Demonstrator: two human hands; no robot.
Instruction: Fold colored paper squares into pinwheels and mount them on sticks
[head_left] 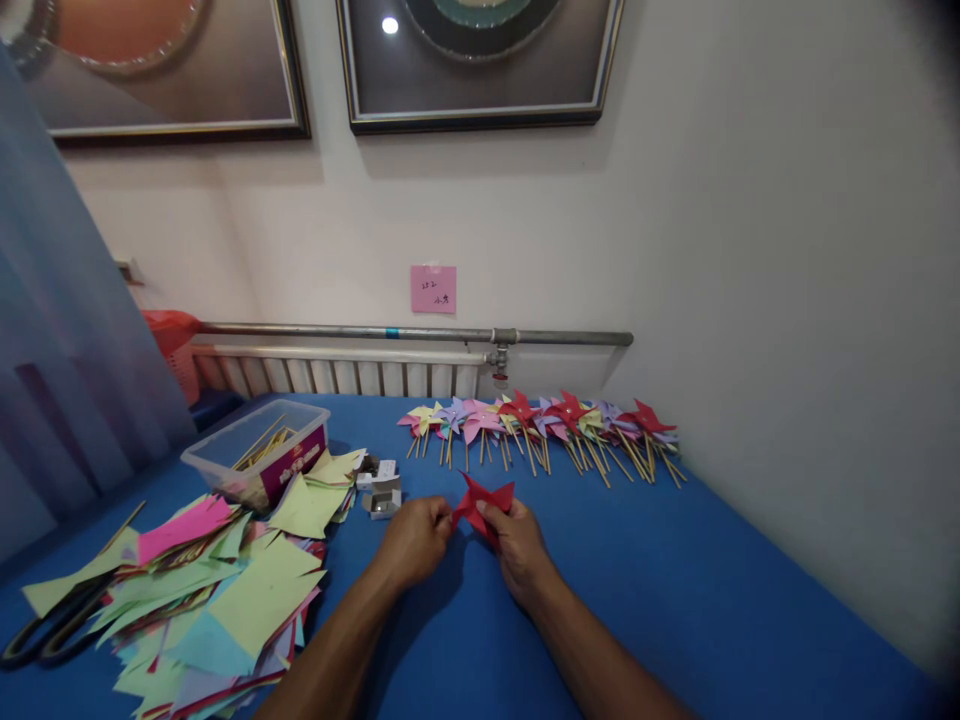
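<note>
Both my hands meet over the blue table (675, 600), holding a piece of red paper (486, 500) folded into pinwheel points. My left hand (414, 540) pinches its left edge with closed fingers. My right hand (517, 545) grips the right side, fingers curled around it. The paper is lifted slightly above the tabletop.
A row of finished coloured pinwheels on sticks (540, 425) lies along the wall. A heap of coloured paper squares (217, 590) covers the left side, with scissors (45, 635) beside it, a clear box of sticks (259, 450) and a small white box (382, 490).
</note>
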